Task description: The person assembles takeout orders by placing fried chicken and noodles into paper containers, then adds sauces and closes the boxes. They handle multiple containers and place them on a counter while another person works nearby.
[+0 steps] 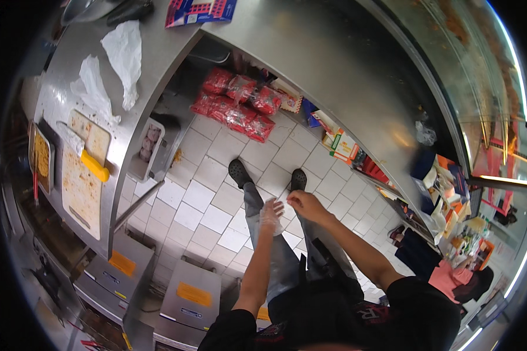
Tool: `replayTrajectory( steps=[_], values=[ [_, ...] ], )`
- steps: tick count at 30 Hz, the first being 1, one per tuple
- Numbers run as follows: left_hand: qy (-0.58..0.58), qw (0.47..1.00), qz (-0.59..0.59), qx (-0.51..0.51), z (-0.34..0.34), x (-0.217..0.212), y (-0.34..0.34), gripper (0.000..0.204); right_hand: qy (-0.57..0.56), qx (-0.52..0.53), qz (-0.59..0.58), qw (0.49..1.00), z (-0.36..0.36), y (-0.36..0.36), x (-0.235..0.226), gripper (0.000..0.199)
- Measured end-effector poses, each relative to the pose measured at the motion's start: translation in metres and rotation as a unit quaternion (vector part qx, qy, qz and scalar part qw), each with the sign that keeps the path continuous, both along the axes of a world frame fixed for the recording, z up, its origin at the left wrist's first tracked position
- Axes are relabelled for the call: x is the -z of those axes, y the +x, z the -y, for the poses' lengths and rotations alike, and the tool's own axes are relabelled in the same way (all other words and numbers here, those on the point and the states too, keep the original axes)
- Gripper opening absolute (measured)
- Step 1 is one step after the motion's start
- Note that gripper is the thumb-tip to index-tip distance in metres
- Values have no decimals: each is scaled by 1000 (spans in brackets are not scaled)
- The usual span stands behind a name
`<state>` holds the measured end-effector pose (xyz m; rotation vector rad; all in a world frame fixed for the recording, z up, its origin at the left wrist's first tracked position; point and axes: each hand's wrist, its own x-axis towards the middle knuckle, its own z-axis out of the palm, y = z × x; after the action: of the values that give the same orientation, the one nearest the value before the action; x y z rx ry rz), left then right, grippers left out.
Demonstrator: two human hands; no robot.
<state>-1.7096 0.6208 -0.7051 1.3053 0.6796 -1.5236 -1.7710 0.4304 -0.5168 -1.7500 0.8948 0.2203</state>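
My left hand (270, 215) is stretched out in front of my legs, its fingers apart, with a clear plastic glove (269, 225) loose around the hand and wrist. Close by on its right, my bare right hand (305, 205) has its fingertips pinched together near the left fingers. Whatever sits in that pinch is too small to make out. Both hands are in mid-air above the tiled floor, away from the counters.
On the left steel counter lie a cutting board (79, 196), a yellow-handled knife (91, 161) and crumpled white bags (125, 55). Red plastic-wrapped packs (234, 105) are stacked on the floor ahead. A steel counter (334, 70) runs along the right; another person (445, 278) is farther right.
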Motion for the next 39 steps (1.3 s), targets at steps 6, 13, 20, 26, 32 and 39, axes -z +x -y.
replayTrajectory(
  steps=[6, 13, 20, 26, 32, 39],
  values=[
    [-18, 998, -23, 52, -3, -25, -16, 42, -120, 29, 80, 989, 69, 99, -60, 16],
    [-93, 981, 137, 98, 24, -119, 110, 43, -169, 353, 251, 885, 271, 429, -139, 76],
    [-178, 953, 243, -9, 24, -257, 294, 34, -269, 238, 36, 933, 279, 525, -180, 97],
    [-173, 837, 518, -43, 26, -431, 412, 60, -494, -69, 219, 839, 113, 437, -283, 66],
    [-65, 817, 516, 248, 18, -472, 511, 62, -527, -375, 325, 690, 34, 393, -305, 30],
    [6, 862, 501, 74, -66, -442, 478, 72, -363, -423, 425, 714, -3, 424, -282, 28]
  ],
)
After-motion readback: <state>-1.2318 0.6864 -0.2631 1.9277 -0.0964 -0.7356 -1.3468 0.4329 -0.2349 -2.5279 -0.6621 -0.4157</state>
